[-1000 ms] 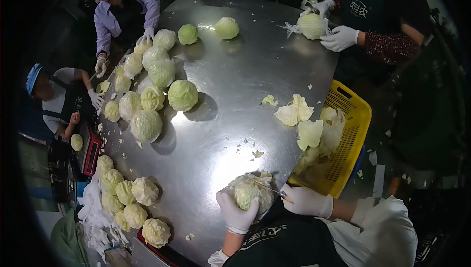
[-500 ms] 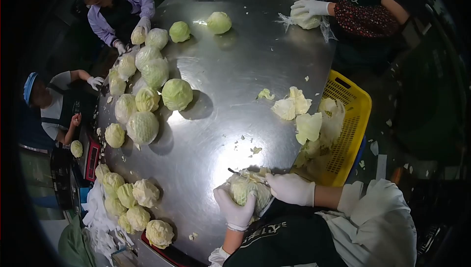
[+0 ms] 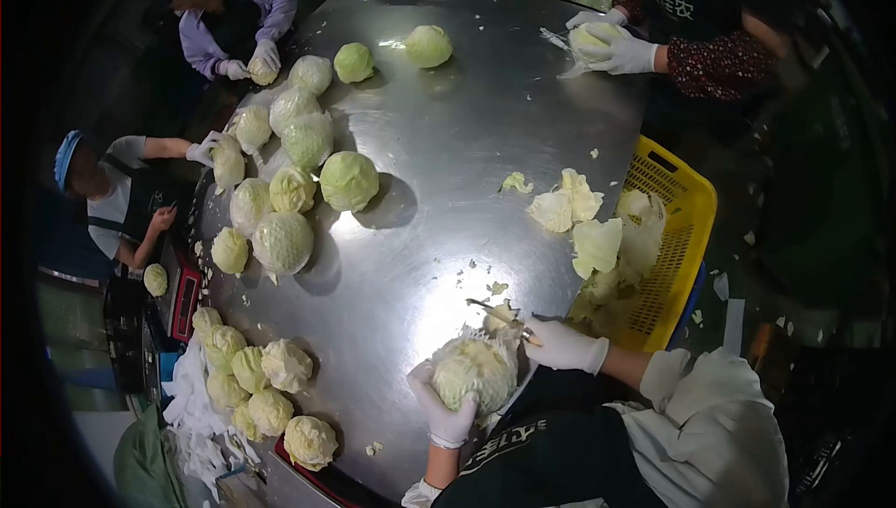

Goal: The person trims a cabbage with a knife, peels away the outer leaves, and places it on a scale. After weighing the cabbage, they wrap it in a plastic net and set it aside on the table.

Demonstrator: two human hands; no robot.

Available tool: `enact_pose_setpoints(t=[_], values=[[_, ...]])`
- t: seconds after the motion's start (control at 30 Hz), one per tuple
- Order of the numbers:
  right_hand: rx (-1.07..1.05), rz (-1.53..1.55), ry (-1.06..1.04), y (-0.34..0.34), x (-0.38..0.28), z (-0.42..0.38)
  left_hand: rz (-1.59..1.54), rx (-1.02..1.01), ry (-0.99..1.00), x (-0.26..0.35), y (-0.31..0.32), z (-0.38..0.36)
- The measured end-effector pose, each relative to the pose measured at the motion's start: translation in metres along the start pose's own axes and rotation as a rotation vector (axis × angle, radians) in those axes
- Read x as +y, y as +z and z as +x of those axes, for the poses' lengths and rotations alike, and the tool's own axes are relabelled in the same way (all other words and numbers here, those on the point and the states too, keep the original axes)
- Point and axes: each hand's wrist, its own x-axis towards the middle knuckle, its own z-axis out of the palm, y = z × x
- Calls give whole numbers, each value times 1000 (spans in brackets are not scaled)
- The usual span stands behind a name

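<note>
My left hand (image 3: 442, 411), in a white glove, is wrapped round the near side of a pale green cabbage (image 3: 474, 373) at the table's front edge. White netting or wrap appears to cover part of it and bunches at its upper end. My right hand (image 3: 566, 345), also gloved, grips a knife (image 3: 504, 316) by its handle. The blade points up and left, just beyond the cabbage and apart from its main body. A cut leaf piece (image 3: 500, 319) is by the blade.
Loose leaves (image 3: 566, 202) lie beside a yellow crate (image 3: 674, 246) holding more leaves. Several wrapped and bare cabbages (image 3: 284, 243) stand on the left of the metal table (image 3: 457, 144), with a pile of cabbages (image 3: 250, 370) nearer. Three other people work round the edges; one person's gloved hand (image 3: 623, 52) holds a cabbage.
My right hand has drawn the knife away from the cabbage top, so the blade now shows clearly. The co-worker at left has reached onto a cabbage. The whole view has shifted slightly.
</note>
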Motion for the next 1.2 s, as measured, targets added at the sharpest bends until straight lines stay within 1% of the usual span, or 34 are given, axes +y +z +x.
enact_pose_setpoints(t=[0.03, 0.07, 0.1, 0.13, 0.17, 0.2, 0.27, 0.3, 0.33, 0.37, 0.4, 0.43, 0.47, 0.5, 0.53, 0.57, 0.6, 0.67, 0.7, 0.73, 0.8, 0.83, 0.9, 0.93, 0.97, 1.03, 1.1, 1.13, 1.2], values=[[-29, 171, 65, -2, -1, -2, 35, -33, 50, -18, -11, -11], [-42, 169, 56, -9, -18, -10, 73, -69, 101, -26, -18, -19], [-104, 264, 65, -15, -40, -21, 82, -59, 99, -23, -20, -25], [-160, 358, 77, -18, -52, -26, -49, -49, 32, -18, -19, -30], [-83, 387, -115, -8, -54, -31, -115, -46, 3, -16, -15, -34], [-36, 312, -311, 8, -47, -23, -182, -41, -26, -14, -12, -38], [68, 118, -458, 30, -46, -19, -145, -39, 51, -11, -7, -42], [184, 27, -451, 33, -48, -15, -142, -34, 57, -11, -6, -41], [183, 25, -460, 30, -48, -15, -163, -40, 49, -12, -6, -39], [206, 53, -424, 24, -50, -15, -184, -47, 39, -12, -5, -35], [227, 79, -383, 19, -52, -15, -185, -43, 37, 0, 0, -27], [339, 97, -436, 16, -53, -14, -104, -38, -24, 13, 7, -21], [331, 92, -428, 17, -50, -16, -24, -36, -87, 33, 13, -10], [374, 49, -428, 16, -47, -15, 218, -89, 10, 61, 15, 5], [419, 5, -431, 14, -46, -14, 211, -85, 10, 65, 19, 7], [528, 5, -457, 15, -52, -16, 241, -86, -4, 67, 22, 9], [530, 0, -454, 13, -53, -14, 271, -90, -20, 69, 26, 10], [462, -227, -301, 2, -57, -5, 268, -89, -21, 71, 28, 13], [402, -193, -278, -9, -62, 0, 267, -87, -23, 72, 29, 12], [307, -282, -230, -17, -52, 16, 265, -98, -25, 70, 28, 10], [327, -399, -249, -8, -36, 29, 305, -111, 20, 64, 24, 5], [337, -405, -243, -6, -30, 34, 296, -116, 27, 58, 21, 3], [269, -558, -204, 4, -23, 42, 250, -142, 183, 39, 6, -15], [252, -562, -208, 9, -25, 44, 252, -132, 169, 16, -3, -29], [244, -578, -211, 16, -31, 46, 2, -91, 59, -13, -16, -43], [234, -596, -242, 27, -40, 51, -238, -24, -36, -32, -40, -62], [220, -511, -235, 41, -45, 52, -394, -30, -194, -32, -56, -73], [209, -515, -256, 49, -46, 50, -388, -9, -187, -32, -65, -79], [216, -122, -285, 62, -53, 43, -352, 24, -359, -26, -81, -88]])
